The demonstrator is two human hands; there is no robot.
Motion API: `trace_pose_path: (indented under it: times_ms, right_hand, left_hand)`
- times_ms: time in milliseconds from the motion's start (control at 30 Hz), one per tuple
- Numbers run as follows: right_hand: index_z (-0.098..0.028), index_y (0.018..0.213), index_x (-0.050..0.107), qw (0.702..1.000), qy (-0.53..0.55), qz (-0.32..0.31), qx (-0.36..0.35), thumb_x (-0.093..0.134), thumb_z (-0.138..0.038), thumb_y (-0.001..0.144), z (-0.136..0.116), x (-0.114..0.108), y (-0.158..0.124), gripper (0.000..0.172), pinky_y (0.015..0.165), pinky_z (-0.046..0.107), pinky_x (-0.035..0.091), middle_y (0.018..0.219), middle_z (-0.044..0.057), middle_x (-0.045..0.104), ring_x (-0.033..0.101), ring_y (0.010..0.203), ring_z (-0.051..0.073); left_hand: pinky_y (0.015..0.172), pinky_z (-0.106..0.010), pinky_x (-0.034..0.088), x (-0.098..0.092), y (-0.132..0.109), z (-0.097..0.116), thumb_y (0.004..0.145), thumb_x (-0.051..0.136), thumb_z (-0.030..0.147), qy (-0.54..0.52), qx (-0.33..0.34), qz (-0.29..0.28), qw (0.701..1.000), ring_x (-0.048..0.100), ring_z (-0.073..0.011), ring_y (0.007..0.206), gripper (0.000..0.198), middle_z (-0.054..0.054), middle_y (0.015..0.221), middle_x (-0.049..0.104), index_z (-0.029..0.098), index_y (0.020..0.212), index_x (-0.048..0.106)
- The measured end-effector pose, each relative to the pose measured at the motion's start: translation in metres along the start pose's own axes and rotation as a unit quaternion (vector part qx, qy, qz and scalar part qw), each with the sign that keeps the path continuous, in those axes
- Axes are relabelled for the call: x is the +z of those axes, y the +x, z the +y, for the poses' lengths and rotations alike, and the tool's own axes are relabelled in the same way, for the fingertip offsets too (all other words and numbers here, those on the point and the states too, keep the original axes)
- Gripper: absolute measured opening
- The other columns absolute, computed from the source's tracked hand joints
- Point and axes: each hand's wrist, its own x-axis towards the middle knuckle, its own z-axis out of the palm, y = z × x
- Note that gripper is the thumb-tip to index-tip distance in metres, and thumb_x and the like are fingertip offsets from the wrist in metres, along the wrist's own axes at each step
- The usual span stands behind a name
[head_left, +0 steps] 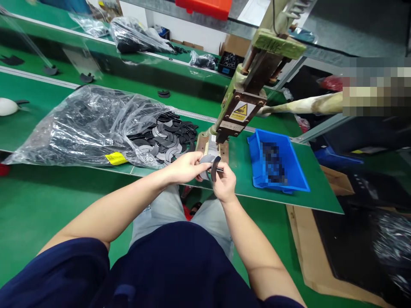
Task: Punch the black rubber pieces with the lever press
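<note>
My left hand (184, 168) pinches a flat grey crescent-shaped piece (206, 159) at the table's front edge. Close beside it, my right hand (225, 183) grips a black curved piece (215, 169) with a short stem between the fingers. The two pieces are nearly touching; whether they are joined I cannot tell. Just beyond both hands stands a green hand press (241, 107) with its metal base (224, 149). Left of the press, a pile of black and grey curved pieces (170, 139) spills from a clear plastic bag (86, 124).
On the right of the green table (321, 188) sits a blue bin (297, 167) with dark contents, blurred out. The press's lever (308, 105) sticks out to the right. Behind runs a green conveyor belt (135, 85) carrying several black curved pieces. Cardboard (298, 248) leans at the lower right.
</note>
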Motion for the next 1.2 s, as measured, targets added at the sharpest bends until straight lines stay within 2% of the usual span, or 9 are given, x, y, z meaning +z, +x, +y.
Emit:
trace_pose_path:
  times_ms: [200,400,600,633,733,800,933,1067,1200]
  right_hand:
    - [-0.023,0.096,0.067,0.999,0.008,0.033,-0.011,0.074,-0.048,0.092,-0.008,0.000,-0.001,0.027,0.076,0.032,0.061,0.094,0.004,0.072,0.069,0.082,0.016]
    - [-0.024,0.099,0.067,0.998,-0.009,0.055,-0.031,0.070,-0.045,0.095,-0.015,-0.004,-0.007,0.022,0.072,0.033,0.060,0.096,0.005,0.071,0.069,0.084,0.017]
    - [-0.025,0.098,0.071,0.996,-0.052,0.049,-0.057,0.069,-0.036,0.095,-0.016,-0.007,-0.006,0.012,0.082,0.037,0.060,0.094,0.005,0.073,0.069,0.086,0.018]
    - [-0.025,0.098,0.071,0.995,-0.057,0.049,-0.061,0.069,-0.035,0.095,-0.016,-0.006,-0.006,0.011,0.084,0.037,0.061,0.094,0.005,0.073,0.069,0.086,0.018]
    - [-0.024,0.099,0.068,0.994,-0.066,0.058,-0.062,0.067,-0.035,0.096,-0.016,-0.004,-0.008,0.011,0.085,0.037,0.062,0.096,0.005,0.073,0.070,0.089,0.019]
    - [-0.024,0.103,0.066,0.994,-0.072,0.059,-0.056,0.064,-0.035,0.098,-0.015,-0.002,-0.009,0.012,0.082,0.036,0.063,0.098,0.006,0.073,0.071,0.089,0.018]
    - [-0.024,0.116,0.067,0.993,-0.101,0.029,-0.057,0.065,-0.034,0.099,-0.016,-0.008,-0.007,0.020,0.082,0.035,0.064,0.107,0.008,0.075,0.073,0.092,0.018]
    - [-0.026,0.114,0.071,0.986,-0.142,-0.007,-0.090,0.066,-0.033,0.097,-0.020,-0.019,-0.004,0.019,0.087,0.039,0.064,0.108,0.008,0.077,0.073,0.096,0.020]
    - [-0.026,0.115,0.070,0.978,-0.169,-0.028,-0.117,0.062,-0.030,0.099,-0.022,-0.023,-0.001,0.018,0.087,0.038,0.063,0.106,0.008,0.077,0.073,0.095,0.020]
  left_hand:
    - [0.061,-0.029,0.062,0.008,-0.003,0.011,0.089,0.081,0.052,-0.014,0.008,-0.010,1.000,0.072,-0.0170,0.064,0.038,-0.001,0.074,0.070,0.021,0.083,0.059]
    - [0.060,-0.029,0.062,0.016,-0.003,0.015,0.084,0.084,0.059,-0.113,-0.049,-0.064,0.990,0.067,-0.0138,0.056,0.047,0.000,0.074,0.067,0.020,0.083,0.058]
    - [0.049,-0.023,0.046,0.011,-0.003,0.029,0.088,0.082,0.043,0.113,0.018,0.017,0.993,0.065,-0.0148,0.057,0.029,0.000,0.068,0.066,0.022,0.079,0.063]
    - [0.049,-0.023,0.045,0.008,-0.001,0.030,0.086,0.083,0.043,0.107,0.012,0.001,0.994,0.065,-0.0148,0.056,0.030,0.001,0.067,0.066,0.022,0.079,0.064]
    - [0.052,-0.023,0.051,0.000,0.008,0.026,0.083,0.085,0.053,-0.017,-0.043,-0.110,0.993,0.067,-0.0148,0.057,0.038,-0.001,0.071,0.068,0.020,0.085,0.067]
    - [0.056,-0.024,0.056,-0.004,0.013,0.021,0.081,0.086,0.060,-0.085,-0.056,-0.146,0.984,0.068,-0.0137,0.059,0.047,-0.003,0.079,0.072,0.018,0.088,0.067]
    - [0.060,-0.027,0.062,-0.009,0.013,0.012,0.081,0.087,0.061,-0.077,-0.021,-0.086,0.993,0.069,-0.0129,0.063,0.051,-0.003,0.083,0.073,0.017,0.085,0.063]
    - [0.061,-0.029,0.063,-0.012,0.007,0.005,0.082,0.086,0.060,-0.036,-0.023,-0.041,0.998,0.067,-0.0135,0.061,0.050,0.002,0.070,0.063,0.020,0.078,0.055]
    - [0.064,-0.031,0.060,-0.009,0.003,0.000,0.087,0.078,0.060,0.010,-0.010,-0.020,1.000,0.063,-0.0148,0.065,0.044,0.002,0.073,0.061,0.021,0.085,0.057]
